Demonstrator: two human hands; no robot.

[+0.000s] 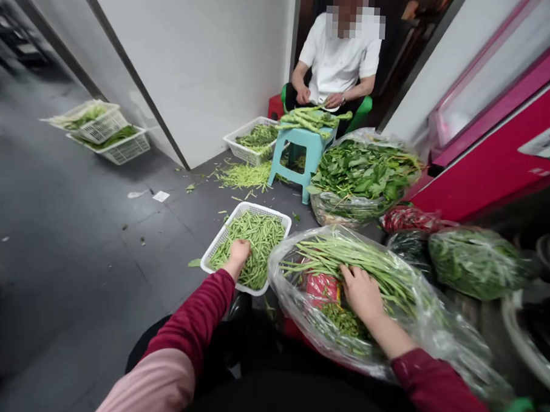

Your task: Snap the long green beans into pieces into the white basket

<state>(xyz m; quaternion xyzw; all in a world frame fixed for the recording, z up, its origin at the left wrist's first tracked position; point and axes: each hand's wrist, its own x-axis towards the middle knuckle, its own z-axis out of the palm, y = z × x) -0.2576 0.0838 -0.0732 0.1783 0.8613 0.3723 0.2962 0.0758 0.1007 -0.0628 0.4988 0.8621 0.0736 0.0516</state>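
My left hand [240, 253] is closed over a white plastic basket [213, 247] filled with short cut green beans [265, 245]. Whatever its fingers may hold is hidden. To the right lies a large clear plastic bag [284, 299], its mouth spread wide, with a bundle of long green beans [373, 256] inside. My right hand [361, 292] reaches into this bag, its fingers stretched out and touching the near side of the long beans. A red packet [322, 289] and a heap of small green pieces [343, 319] lie below the beans.
A person in a white shirt [340, 63] sits opposite, handling stalks at a light-blue stool [298, 149]. Beside it stand a bag of leafy greens [367, 173] and a basket of greens [255, 141]. Green trimmings [244, 176] litter the floor. Stacked baskets [122, 148] stand at left.
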